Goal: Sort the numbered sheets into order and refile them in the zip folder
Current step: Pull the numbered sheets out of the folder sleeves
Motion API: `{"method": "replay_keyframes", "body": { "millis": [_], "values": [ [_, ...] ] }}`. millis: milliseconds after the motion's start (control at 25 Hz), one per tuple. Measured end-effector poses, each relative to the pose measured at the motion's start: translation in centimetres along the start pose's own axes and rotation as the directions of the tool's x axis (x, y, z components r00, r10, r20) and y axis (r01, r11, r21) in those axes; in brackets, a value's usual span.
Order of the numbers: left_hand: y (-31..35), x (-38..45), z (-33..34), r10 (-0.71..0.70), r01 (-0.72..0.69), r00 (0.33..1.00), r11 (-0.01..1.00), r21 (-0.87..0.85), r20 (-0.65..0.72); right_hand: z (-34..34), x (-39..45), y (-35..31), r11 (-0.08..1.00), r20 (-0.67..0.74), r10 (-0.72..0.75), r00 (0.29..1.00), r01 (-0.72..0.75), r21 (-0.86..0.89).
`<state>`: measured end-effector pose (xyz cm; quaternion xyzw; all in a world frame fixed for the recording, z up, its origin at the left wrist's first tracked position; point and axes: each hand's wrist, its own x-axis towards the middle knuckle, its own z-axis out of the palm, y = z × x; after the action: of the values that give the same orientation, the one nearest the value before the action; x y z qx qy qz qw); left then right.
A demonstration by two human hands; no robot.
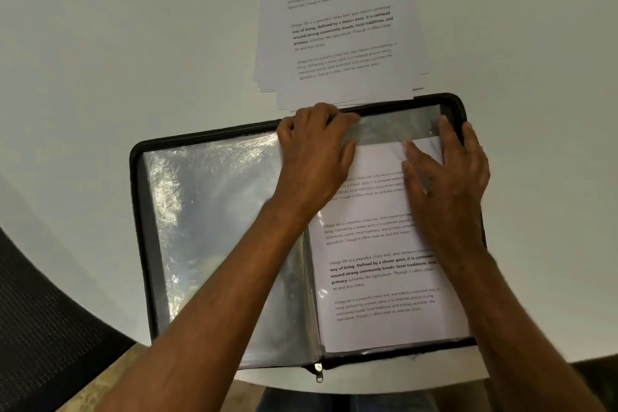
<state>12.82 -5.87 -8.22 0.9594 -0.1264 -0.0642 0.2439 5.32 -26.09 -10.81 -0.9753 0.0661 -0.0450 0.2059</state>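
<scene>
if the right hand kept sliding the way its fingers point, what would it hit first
The right hand points up the sheet toward the far edge. It would probably meet the folder's black zipper rim first, just past its fingertips, then bare table; the paper stack lies further left.

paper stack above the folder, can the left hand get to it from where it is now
Probably yes. The left hand grips the sleeve top at the zip folder far edge, right beside the paper stack. Nothing lies between them, though it must first let go of the sleeve.
</scene>
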Motion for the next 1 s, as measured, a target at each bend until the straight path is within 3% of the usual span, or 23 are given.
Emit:
{"method": "replay_keyframes", "body": {
  "millis": [320,520,720,1000],
  "values": [
    [0.5,1.3,-1.6,-0.077,0.1,0.99,0.975,-0.201,0.121,-2.3,-0.1,-1.6,0.921,-0.022,0.12,0.993,-0.103,0.376],
    [-0.2,2.1,-3.0,-0.096,0.179,0.97,0.904,-0.389,0.223,-3.6,0.8,-2.5,0.669,0.075,0.39,0.918,-0.339,0.661],
    [-0.9,3.6,-4.0,-0.083,0.174,0.958,0.928,-0.328,0.273,-3.6,1.5,-2.0,0.494,0.161,0.516,0.841,-0.446,0.746],
    [-0.7,6.2,-4.4,-0.015,0.106,0.863,0.983,-0.152,0.504,-3.6,1.3,-2.5,0.492,0.148,0.519,0.842,-0.435,0.754]
  ]
}}
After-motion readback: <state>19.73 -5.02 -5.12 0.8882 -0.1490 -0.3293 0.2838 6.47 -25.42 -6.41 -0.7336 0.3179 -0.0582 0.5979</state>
